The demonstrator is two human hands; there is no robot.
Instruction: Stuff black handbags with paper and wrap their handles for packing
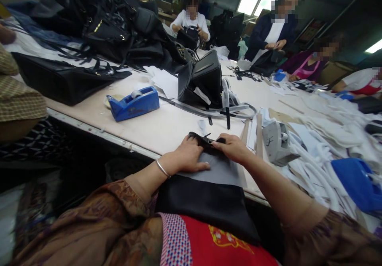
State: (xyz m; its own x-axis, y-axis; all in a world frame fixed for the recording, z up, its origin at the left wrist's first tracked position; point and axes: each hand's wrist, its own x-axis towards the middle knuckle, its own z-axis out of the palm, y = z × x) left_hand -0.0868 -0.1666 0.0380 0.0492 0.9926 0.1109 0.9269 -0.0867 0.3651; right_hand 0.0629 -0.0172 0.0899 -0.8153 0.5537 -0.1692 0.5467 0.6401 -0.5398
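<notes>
A black bag piece [205,202] with a grey panel lies over the table's front edge and hangs toward my red apron. My left hand [191,154], below a silver bangle, rests on the grey panel with its thumb apart; its fingertips reach over the piece's black far edge and are partly hidden. On the right of that same edge, my right hand [231,146] is closed in a pinch on the black material. Just beyond my hands, black straps end near a small clear scrap on the table.
A blue tape dispenser [134,103] stands left of a black bag [203,79]. A grey dispenser [277,144] and white strips lie right. Black bags [119,39] pile up at the back left. Several people sit or stand around the table [128,133].
</notes>
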